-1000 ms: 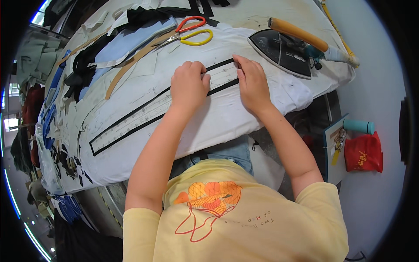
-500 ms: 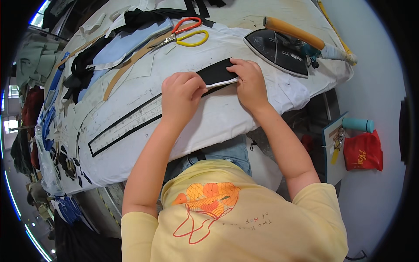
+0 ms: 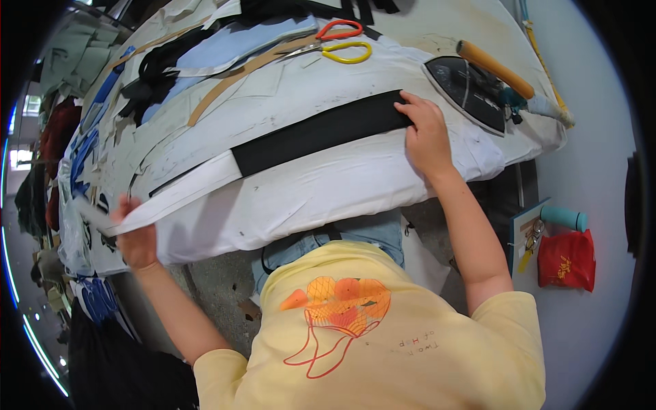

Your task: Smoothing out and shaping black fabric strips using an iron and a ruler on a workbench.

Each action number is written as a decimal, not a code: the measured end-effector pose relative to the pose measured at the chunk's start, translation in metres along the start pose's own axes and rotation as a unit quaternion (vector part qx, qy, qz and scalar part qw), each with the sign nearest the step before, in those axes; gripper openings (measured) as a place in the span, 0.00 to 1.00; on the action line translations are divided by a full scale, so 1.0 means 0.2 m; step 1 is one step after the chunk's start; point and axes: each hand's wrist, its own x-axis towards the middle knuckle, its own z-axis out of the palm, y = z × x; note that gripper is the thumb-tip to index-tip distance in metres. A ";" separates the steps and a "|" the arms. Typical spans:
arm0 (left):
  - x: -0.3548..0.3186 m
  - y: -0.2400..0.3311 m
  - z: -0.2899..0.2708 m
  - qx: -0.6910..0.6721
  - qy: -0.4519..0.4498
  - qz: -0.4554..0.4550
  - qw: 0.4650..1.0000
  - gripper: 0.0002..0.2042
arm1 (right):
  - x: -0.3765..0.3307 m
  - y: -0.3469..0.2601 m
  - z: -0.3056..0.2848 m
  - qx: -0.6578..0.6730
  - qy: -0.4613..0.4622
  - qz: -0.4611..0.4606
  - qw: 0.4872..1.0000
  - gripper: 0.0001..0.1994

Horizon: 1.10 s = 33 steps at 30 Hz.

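My right hand (image 3: 427, 140) presses the black fabric strip (image 3: 318, 133) near the iron (image 3: 471, 92); my left hand (image 3: 137, 236) grips its white end (image 3: 171, 201) at the surface's (image 3: 328, 184) near edge.

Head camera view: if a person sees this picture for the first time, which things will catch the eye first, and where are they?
A long black fabric strip lies across the white padded board at centre; the right hand presses its right end, and the left hand pulls a white strip at lower left. A dark iron rests at upper right, with orange-and-yellow scissors at the top.
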 end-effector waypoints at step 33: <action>0.91 0.35 -0.33 0.658 0.068 0.038 0.749 0.19 | 0.03 -0.32 0.04 -0.025 -0.120 -0.149 0.981 0.14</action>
